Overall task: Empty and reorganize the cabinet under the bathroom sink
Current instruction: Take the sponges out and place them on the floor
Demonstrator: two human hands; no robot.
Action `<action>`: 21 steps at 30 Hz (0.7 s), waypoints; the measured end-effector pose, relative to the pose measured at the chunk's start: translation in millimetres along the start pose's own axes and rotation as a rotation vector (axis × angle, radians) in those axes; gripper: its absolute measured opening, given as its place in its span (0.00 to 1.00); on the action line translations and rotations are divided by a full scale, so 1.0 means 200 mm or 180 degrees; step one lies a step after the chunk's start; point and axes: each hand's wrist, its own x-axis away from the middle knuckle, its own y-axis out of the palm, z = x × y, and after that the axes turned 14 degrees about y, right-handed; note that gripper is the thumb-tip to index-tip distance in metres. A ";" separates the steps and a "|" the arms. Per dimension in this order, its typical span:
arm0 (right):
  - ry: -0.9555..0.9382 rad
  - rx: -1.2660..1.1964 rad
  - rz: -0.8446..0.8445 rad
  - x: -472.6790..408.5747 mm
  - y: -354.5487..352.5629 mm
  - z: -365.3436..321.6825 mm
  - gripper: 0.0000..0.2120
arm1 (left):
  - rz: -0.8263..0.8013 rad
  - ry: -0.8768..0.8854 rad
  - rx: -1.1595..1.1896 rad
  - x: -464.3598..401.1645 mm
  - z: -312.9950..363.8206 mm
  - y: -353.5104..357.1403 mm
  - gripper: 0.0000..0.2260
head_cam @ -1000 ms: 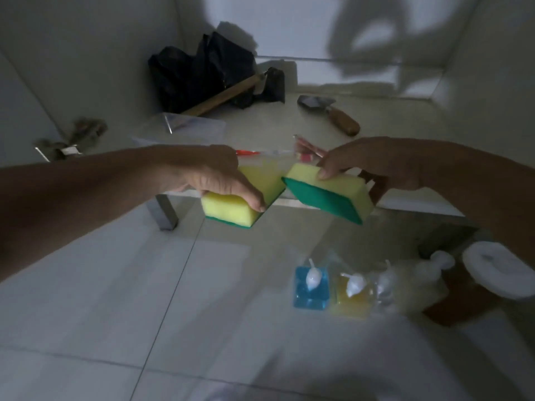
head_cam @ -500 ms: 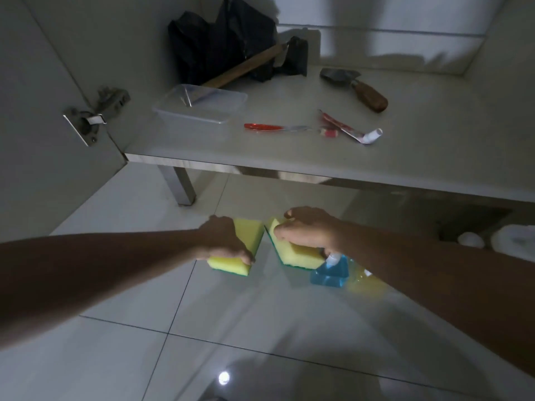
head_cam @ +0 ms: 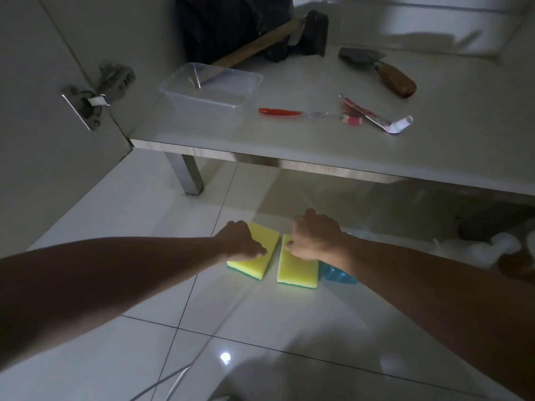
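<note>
Two yellow sponges with green undersides lie flat, side by side, on the white floor tiles in front of the cabinet. My left hand (head_cam: pixel 241 241) grips the left sponge (head_cam: pixel 256 260) from above, thumb on its top. My right hand (head_cam: pixel 314 237) holds the right sponge (head_cam: pixel 295 269) the same way. The cabinet floor (head_cam: pixel 318 151) above them carries a clear plastic tray (head_cam: pixel 211 85), a red toothbrush (head_cam: pixel 307 113), a squeezed toothpaste tube (head_cam: pixel 376 117), a wooden-handled trowel (head_cam: pixel 382 69), a hammer (head_cam: pixel 260 41) and a black bag (head_cam: pixel 220 21).
A blue packet (head_cam: pixel 337 273) lies right of the right sponge, partly under my right forearm. White items (head_cam: pixel 503 244) sit at the far right on the floor. The cabinet's metal leg (head_cam: pixel 189 176) and door hinge (head_cam: pixel 98 96) are at left.
Both hands brought the sponges down from the cabinet edge to the floor. The sponges now lie flat and parallel, the right one turned yellow side up.
</note>
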 end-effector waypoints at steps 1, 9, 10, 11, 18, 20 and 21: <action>-0.0176 0.0108 0.0053 -0.02 0.02 0.01 0.23 | 0.0039 0.0004 0.0013 -0.01 -0.01 0.00 0.24; -0.0761 0.1047 0.0317 -0.05 0.11 0.08 0.31 | -0.0146 0.0020 0.0143 0.02 -0.01 0.05 0.15; -0.0756 0.1078 0.0331 -0.06 0.11 0.09 0.31 | -0.0158 0.0039 0.0157 0.02 0.00 0.05 0.15; -0.0758 0.1112 0.0329 -0.07 0.11 0.10 0.31 | -0.0170 0.0056 0.0148 0.02 0.00 0.06 0.16; -0.0793 0.0961 0.0196 -0.13 0.17 0.15 0.32 | -0.0099 0.0186 -0.0020 0.01 0.02 0.07 0.14; -0.0837 0.1026 0.0266 -0.12 0.17 0.16 0.32 | -0.0047 0.0164 0.0013 0.02 0.01 0.08 0.15; -0.0833 0.0996 0.0250 -0.12 0.18 0.16 0.32 | -0.0026 0.0153 0.0054 0.02 0.01 0.08 0.17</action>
